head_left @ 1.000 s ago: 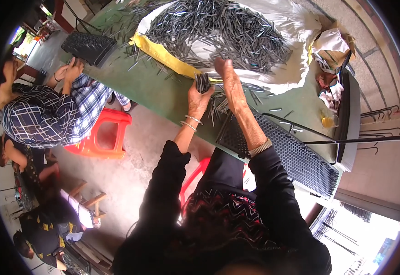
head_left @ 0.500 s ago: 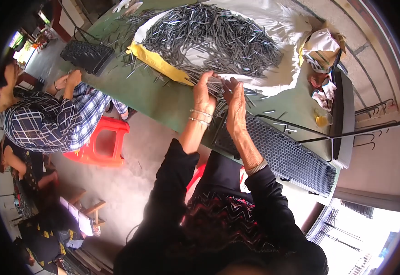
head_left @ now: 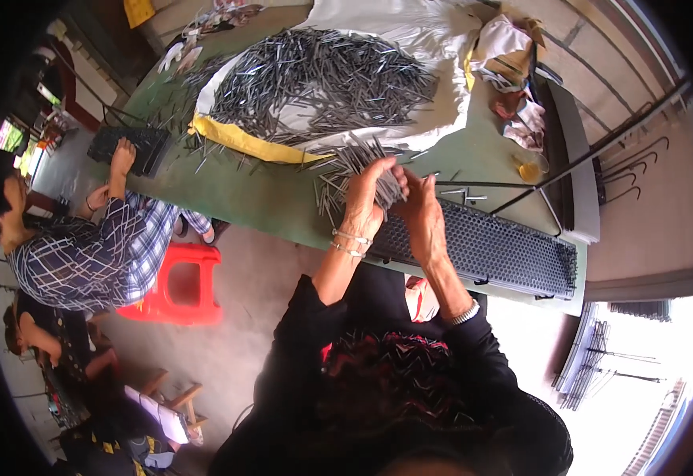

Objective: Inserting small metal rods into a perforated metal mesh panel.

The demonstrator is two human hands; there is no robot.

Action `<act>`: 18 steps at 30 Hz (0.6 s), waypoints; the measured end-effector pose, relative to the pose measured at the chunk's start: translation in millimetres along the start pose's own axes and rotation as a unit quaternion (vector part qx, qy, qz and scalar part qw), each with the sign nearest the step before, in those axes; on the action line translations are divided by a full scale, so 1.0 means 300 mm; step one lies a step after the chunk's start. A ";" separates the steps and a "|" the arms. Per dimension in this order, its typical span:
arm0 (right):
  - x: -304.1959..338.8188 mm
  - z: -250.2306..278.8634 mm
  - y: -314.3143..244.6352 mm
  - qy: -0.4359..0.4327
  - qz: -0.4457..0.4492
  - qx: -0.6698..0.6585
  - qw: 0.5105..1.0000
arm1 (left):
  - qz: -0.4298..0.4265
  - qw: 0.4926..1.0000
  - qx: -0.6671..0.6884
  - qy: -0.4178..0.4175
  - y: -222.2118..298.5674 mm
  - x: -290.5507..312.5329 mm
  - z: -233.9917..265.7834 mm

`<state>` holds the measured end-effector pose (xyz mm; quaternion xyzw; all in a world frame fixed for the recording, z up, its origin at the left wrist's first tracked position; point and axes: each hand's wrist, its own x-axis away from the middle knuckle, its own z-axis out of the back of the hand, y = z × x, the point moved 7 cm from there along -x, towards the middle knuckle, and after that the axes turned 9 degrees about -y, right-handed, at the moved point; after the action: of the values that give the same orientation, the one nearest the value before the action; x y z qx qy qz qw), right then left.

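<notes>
A bundle of thin grey metal rods (head_left: 368, 156) sticks up between my two hands, above the near edge of the green table. My left hand (head_left: 368, 194) is closed round its left side. From the right, my right hand (head_left: 424, 214) presses against the lower part with fingers bent; its fingertips are partly hidden. Just beyond my hands, a big heap of similar rods (head_left: 322, 75) lies on a white sack (head_left: 441, 111) with a yellow edge. Loose rods (head_left: 326, 190) lie beside my left hand. Right of my hands is a long dark tray full of round holes (head_left: 497, 246).
A black metal bar (head_left: 584, 159) slants over the table (head_left: 259, 182) at right, near a cup of yellow liquid (head_left: 529, 169). Cloths and gloves (head_left: 525, 127) lie behind it. At left a person in checks touches another dark tray (head_left: 144, 151), near a red stool (head_left: 176, 285).
My hands have gathered the rods into an upright bundle and drawn them slightly back from the sack. The person at left has put a hand onto their tray. My view has shifted.
</notes>
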<state>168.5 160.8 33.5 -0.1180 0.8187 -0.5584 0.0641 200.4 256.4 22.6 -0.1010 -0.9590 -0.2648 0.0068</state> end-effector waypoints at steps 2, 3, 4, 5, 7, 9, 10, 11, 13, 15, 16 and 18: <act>0.062 0.090 -0.031 0.019 0.041 0.061 0.997 | 0.058 0.995 -0.081 0.007 -0.062 0.057 -0.035; 0.090 0.120 -0.050 0.026 0.046 0.060 0.997 | 0.071 0.992 -0.101 0.020 -0.083 0.103 -0.052; 0.123 0.138 -0.066 -0.001 0.027 0.069 0.997 | 0.101 0.985 -0.139 0.012 -0.115 0.134 -0.065; 0.156 0.144 -0.081 -0.028 0.008 0.077 0.997 | 0.131 0.976 -0.177 0.004 -0.145 0.161 -0.075; 0.208 0.208 -0.126 0.027 0.046 0.158 0.986 | 0.155 0.964 -0.216 -0.018 -0.200 0.197 -0.106; 0.265 0.252 -0.164 0.041 0.029 0.189 0.981 | 0.178 0.957 -0.221 -0.060 -0.265 0.221 -0.132; 0.280 0.284 -0.154 0.049 -0.003 0.184 0.982 | 0.199 0.952 -0.221 -0.070 -0.290 0.235 -0.140; 0.289 0.297 -0.150 0.043 -0.035 0.131 0.990 | 0.204 0.951 -0.222 -0.071 -0.305 0.238 -0.148; 0.312 0.323 -0.176 0.041 -0.033 0.174 0.983 | 0.210 0.941 -0.251 -0.080 -0.331 0.246 -0.161; 0.325 0.333 -0.182 0.043 -0.040 0.175 0.983 | 0.218 0.939 -0.255 -0.073 -0.355 0.254 -0.159; 0.329 0.337 -0.179 0.041 -0.044 0.179 0.982 | 0.213 0.940 -0.260 -0.061 -0.364 0.254 -0.153; 0.331 0.355 -0.163 0.051 -0.045 0.172 0.983 | 0.213 0.943 -0.253 -0.043 -0.379 0.254 -0.148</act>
<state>103.8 21.7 42.2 -0.1139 0.7062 -0.6986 0.0165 101.5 152.8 8.2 -0.3129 -0.8159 -0.4861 -0.0038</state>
